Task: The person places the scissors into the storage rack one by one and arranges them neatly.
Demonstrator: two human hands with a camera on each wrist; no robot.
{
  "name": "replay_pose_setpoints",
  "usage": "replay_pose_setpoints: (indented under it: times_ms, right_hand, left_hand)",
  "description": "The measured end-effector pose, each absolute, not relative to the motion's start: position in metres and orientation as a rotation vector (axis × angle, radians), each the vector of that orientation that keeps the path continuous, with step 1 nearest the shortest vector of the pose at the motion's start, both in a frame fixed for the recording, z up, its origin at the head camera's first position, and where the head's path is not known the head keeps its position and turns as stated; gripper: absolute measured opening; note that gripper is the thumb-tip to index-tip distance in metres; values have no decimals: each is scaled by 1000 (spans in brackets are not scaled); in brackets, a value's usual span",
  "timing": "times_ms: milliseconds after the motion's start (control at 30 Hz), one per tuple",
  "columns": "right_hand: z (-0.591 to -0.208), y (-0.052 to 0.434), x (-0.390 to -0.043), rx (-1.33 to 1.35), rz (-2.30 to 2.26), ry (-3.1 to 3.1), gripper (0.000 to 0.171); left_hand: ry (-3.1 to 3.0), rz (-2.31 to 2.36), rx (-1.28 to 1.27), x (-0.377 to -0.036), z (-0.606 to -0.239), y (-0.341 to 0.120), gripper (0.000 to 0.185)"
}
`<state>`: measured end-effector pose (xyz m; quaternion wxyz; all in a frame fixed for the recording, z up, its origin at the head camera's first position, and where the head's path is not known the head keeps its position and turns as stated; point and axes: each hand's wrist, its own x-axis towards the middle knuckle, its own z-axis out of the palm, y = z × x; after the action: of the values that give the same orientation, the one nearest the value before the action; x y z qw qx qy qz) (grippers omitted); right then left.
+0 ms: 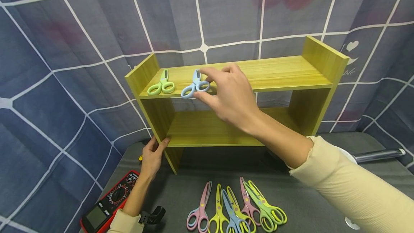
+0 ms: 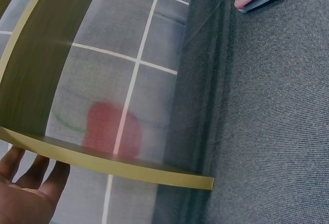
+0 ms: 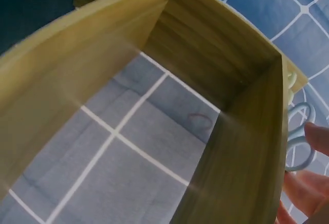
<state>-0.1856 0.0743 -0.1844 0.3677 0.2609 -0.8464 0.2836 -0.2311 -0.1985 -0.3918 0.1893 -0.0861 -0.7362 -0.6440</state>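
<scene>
My right hand (image 1: 235,98) pinches a pair of light blue scissors (image 1: 193,86) between thumb and fingers, at the top board of a wooden desktop shelf (image 1: 275,73). The blades point toward the back, and the handle loops (image 3: 297,154) reach over the front edge. Just to the left, green scissors (image 1: 164,82) lie on that same board, blades also toward the back. Lower down, my left hand (image 1: 151,159) holds the shelf's left side panel, thumb at its front edge. In the left wrist view, the fingers (image 2: 55,185) rest against the panel's outer side.
Several pink, yellow, blue and green scissors (image 1: 220,208) lie on the grey cloth (image 1: 174,193) in front of the shelf. A red multimeter (image 1: 113,200) is beside my left forearm. At the right is something with a black handle (image 1: 378,155). A checked curtain (image 1: 233,17) hangs behind.
</scene>
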Motion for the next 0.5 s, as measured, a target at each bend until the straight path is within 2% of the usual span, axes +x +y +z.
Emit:
replay_pose_setpoints:
  times_ms: [167, 333, 500]
  right_hand:
    - [-176, 66, -196, 649, 647, -2305, 44]
    - [-172, 63, -202, 630, 608, -2409, 54]
    - [-169, 65, -204, 675, 589, -2433, 46]
  left_hand:
    - [-2080, -1820, -249, -231, -393, -199, 31]
    - [-2084, -1830, -241, -230, -393, -201, 33]
    - [-2090, -1827, -242, -229, -391, -200, 33]
